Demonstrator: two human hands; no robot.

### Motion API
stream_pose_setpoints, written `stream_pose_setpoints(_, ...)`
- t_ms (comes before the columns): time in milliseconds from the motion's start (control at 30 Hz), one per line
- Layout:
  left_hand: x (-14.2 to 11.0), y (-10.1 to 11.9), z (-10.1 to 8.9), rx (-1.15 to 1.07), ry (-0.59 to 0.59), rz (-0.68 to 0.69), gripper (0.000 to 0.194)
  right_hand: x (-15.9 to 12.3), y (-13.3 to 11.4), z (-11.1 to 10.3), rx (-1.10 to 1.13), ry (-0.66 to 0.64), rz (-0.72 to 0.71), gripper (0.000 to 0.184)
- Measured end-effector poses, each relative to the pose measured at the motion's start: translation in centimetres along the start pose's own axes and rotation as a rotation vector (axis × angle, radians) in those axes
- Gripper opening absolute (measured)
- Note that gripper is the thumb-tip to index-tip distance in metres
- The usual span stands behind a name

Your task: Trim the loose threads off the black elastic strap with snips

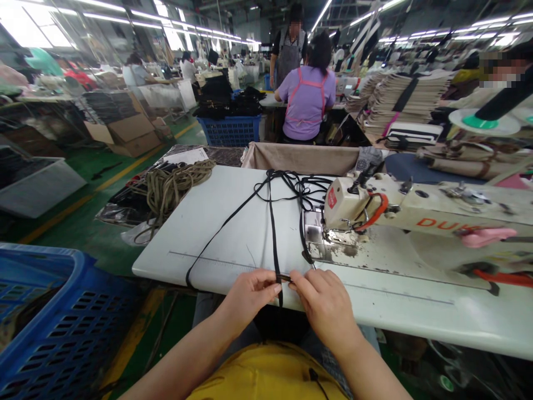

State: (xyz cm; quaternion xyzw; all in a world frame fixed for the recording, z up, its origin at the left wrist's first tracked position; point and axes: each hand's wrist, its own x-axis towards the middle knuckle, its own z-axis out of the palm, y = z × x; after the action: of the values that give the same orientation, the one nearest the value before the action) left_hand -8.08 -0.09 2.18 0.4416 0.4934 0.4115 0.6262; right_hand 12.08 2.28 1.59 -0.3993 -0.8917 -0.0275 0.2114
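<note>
A long black strap (272,222) runs down the white tabletop from a loose tangle at the back and hangs over the front edge. My left hand (259,290) pinches this strap at the edge. Close by on the right, my right hand (322,291) is closed on a short dark piece that spans the gap between my hands; its kind is too small to make out. A sewing machine (353,203) stands right of my hands, with another length of black strap passing beside its needle plate (314,228).
Olive cords (175,186) lie heaped at the table's left end. A blue basket (66,316) stands on the floor at left. Behind the table is a fabric-lined bin (300,155). A person in purple (306,103) sits beyond it, near stacked fabric pieces (410,100).
</note>
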Motion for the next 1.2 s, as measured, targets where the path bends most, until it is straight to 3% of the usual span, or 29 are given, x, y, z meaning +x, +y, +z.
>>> stream_pose_setpoints(133, -0.1, 0.2, 0.1, -0.034, -0.013, 0.017, 0.02, -0.1, -0.3, 0.2, 0.016, 0.023, 0.012, 0.031)
stream_pose_setpoints(333, -0.3, 0.1, 0.0, -0.109, 0.017, -0.06, 0.031, -0.2, 0.0, 1.3, 0.45, 0.081, 0.245, 0.033)
stream_pose_setpoints(433, -0.4, 0.2, 0.1, -0.098, 0.017, -0.063, 0.03, -0.4, 0.1, 1.1, 0.577, 0.03, 0.363, 0.03)
stream_pose_setpoints(833, -0.5, 1.2, 0.4, -0.015, -0.007, 0.011, 0.014, -0.1, -0.7, -0.6, 0.285, 0.028, 0.183, 0.019)
stream_pose_setpoints(1200, -0.3, 1.2, 0.5, 0.021, 0.011, 0.008, 0.005, -0.3, -0.9, -0.9, 0.182, 0.013, 0.139, 0.017)
